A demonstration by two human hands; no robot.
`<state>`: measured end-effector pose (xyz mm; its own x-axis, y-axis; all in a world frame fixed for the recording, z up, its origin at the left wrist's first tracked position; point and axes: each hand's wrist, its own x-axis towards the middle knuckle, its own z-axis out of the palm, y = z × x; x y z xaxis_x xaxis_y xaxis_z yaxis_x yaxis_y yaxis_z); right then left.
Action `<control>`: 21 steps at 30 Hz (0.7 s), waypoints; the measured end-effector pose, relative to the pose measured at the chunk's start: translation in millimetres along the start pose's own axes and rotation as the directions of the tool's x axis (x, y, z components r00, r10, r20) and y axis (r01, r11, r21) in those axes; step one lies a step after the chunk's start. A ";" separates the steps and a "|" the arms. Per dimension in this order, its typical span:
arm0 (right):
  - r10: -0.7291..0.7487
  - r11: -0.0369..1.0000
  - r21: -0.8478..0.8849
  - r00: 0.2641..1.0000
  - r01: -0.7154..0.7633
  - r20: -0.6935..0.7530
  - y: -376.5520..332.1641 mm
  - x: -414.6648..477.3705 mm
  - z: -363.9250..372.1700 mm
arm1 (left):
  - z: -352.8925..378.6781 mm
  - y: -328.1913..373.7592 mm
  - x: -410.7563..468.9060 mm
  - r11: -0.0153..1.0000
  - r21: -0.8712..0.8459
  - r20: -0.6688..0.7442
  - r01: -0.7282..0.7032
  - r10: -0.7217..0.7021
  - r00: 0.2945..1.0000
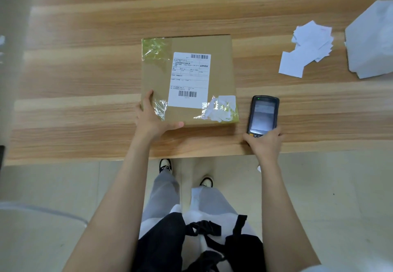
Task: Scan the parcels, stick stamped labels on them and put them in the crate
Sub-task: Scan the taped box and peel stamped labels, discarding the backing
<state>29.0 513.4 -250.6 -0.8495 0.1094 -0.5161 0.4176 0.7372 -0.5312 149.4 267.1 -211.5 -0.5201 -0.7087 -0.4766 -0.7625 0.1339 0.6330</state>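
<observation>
A flat brown cardboard parcel [221, 76] lies on the wooden table [85, 76], taped at its corners. A white shipping label [189, 80] with two barcodes is stuck on top, and a small white sticker [226, 102] sits at its near right corner. My left hand [152, 120] grips the parcel's near left corner, fingers up its left edge and thumb along its near edge. My right hand [265, 144] holds the lower end of a black handheld scanner [263, 114] just right of the parcel, screen facing up.
A loose pile of small white labels [306, 48] lies at the back right of the table. A larger stack of white sheets [372, 42] sits at the far right edge. Below the table's near edge are my legs and shoes on a pale floor.
</observation>
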 end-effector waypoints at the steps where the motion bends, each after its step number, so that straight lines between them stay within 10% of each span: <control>1: 0.027 0.995 0.100 0.999 -0.029 0.019 -1.3 -3.2 -4.0 | 1.7 2.3 0.9 1.000 -0.003 0.000 0.021 -0.021 1.000; 10: -0.177 0.671 0.728 0.921 -0.144 0.346 -40.3 -50.2 -44.6 | 18.5 7.8 -13.5 0.999 -0.043 -0.062 0.016 -0.019 0.998; 16: -0.366 0.435 0.856 0.814 -0.280 0.452 -68.1 -104.5 -52.9 | 26.6 -4.9 -35.0 0.992 -0.115 -0.126 -0.060 0.045 0.991; 21: -0.371 0.449 0.816 0.755 -0.364 0.541 -61.2 -154.2 -30.8 | 34.8 -21.4 -51.7 0.980 -0.177 -0.174 -0.094 0.063 0.983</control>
<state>124.5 472.0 -117.8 -0.6216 -0.5520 -0.5559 0.7600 -0.2531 -0.5986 179.2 325.0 -221.7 -0.4922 -0.8087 -0.3223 -0.6298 0.0752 0.7731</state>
